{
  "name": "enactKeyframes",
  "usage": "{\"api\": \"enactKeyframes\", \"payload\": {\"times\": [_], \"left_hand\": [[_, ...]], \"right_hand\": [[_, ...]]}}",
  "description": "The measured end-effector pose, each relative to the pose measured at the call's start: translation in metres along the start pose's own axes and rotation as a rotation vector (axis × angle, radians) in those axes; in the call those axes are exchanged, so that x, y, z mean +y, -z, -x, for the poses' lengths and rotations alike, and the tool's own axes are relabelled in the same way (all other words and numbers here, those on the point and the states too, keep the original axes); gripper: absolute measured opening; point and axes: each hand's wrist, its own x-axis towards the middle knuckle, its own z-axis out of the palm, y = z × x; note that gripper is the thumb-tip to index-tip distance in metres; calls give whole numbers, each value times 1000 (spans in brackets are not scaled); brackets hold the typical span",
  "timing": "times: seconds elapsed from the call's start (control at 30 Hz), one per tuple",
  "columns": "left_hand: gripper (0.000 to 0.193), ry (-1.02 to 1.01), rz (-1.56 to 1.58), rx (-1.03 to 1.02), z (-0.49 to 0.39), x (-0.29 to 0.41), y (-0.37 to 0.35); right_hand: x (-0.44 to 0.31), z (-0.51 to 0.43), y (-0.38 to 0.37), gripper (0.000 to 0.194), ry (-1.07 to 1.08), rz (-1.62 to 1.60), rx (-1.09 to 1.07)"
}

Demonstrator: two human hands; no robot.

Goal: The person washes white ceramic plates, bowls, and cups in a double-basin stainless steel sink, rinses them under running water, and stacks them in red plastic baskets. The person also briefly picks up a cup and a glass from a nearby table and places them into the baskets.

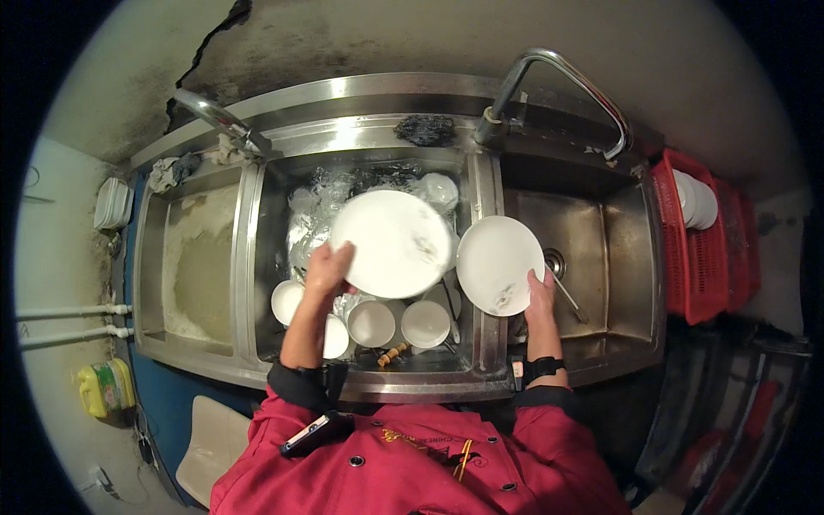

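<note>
My left hand (328,267) grips the near-left rim of a large white oval plate (386,244), held over the water of the middle sink basin (273,193). A second white oval plate (499,257) is in my right hand (541,296), over the divider between the middle and right basins. Both plates bear a dark printed motif. Below my hands, several white bowls (371,324) stand along the near side of the middle basin. Beside them lies a bamboo-like handle (393,354). The far side of the basin is partly hidden by the left plate.
Two chrome faucets (560,58) (215,116) rise at the back. A dark scouring pad (425,130) rests on the back ledge. A thin rod (566,293) leans in the right basin (627,270). Red plastic baskets (669,257) with white dishes (695,199) stand at right; a yellow jug (106,388) is at left.
</note>
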Motion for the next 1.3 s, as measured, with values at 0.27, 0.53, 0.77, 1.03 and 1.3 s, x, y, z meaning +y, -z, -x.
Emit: {"api": "enactKeyframes", "payload": {"times": [0.27,0.53,0.77,1.03,1.3], "left_hand": [[44,-185,-213,-122,10,-30,-159],[52,-308,-659,-168,-9,-46,-187],[29,-225,-1005,96,-213,-187,-104],[24,-25,-1190,-289,-234,-178,-107],[28,-229,-1087,-53,-177,-125,-87]], "right_hand": [[-17,-30,43,46,-162,-29,-176],[-32,-28,31,40,-132,52,-274],[-21,-21,26,39,-155,42,-215],[-12,-17,34,44,-174,45,-254],[-24,-5,19,45,-60,145,-269]]}}
